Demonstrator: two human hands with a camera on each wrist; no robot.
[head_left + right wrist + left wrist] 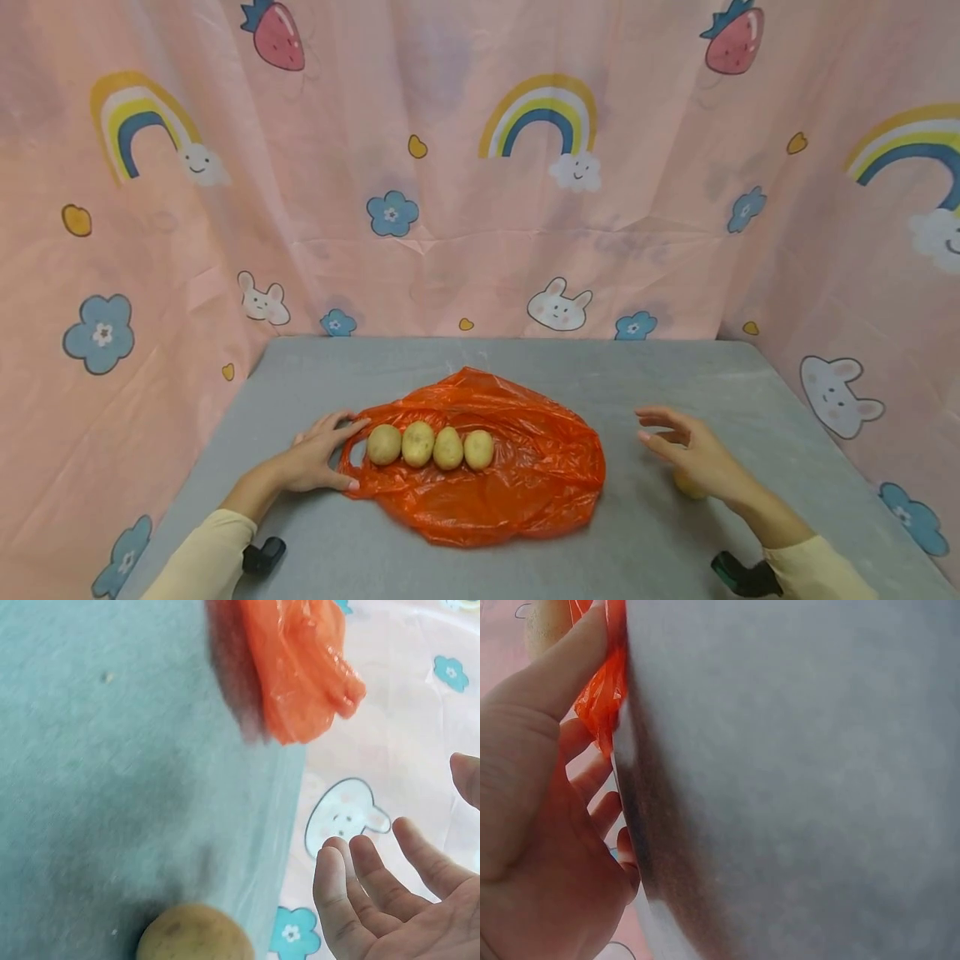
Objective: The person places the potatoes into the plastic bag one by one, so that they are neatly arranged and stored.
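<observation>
An orange-red plastic bag (540,492) lies spread flat on the grey table. Several potatoes (417,443) sit in a row on its left half. My left hand (318,454) is at the bag's left end, thumb and fingers spread, touching the handle part; in the left wrist view the thumb (555,671) lies along the orange plastic. To the right of the bag, my right hand (697,454) is held above the table with loosely bent fingers and nothing in them. Partly hidden under it, another potato (688,485) rests on the table, also seen as a potato (195,934) in the right wrist view.
The grey table (315,542) ends at a pink patterned curtain (465,267) at the back, with more curtain along both sides. Dark wrist devices sit at both cuffs, the left device (264,555) and the right device (742,575).
</observation>
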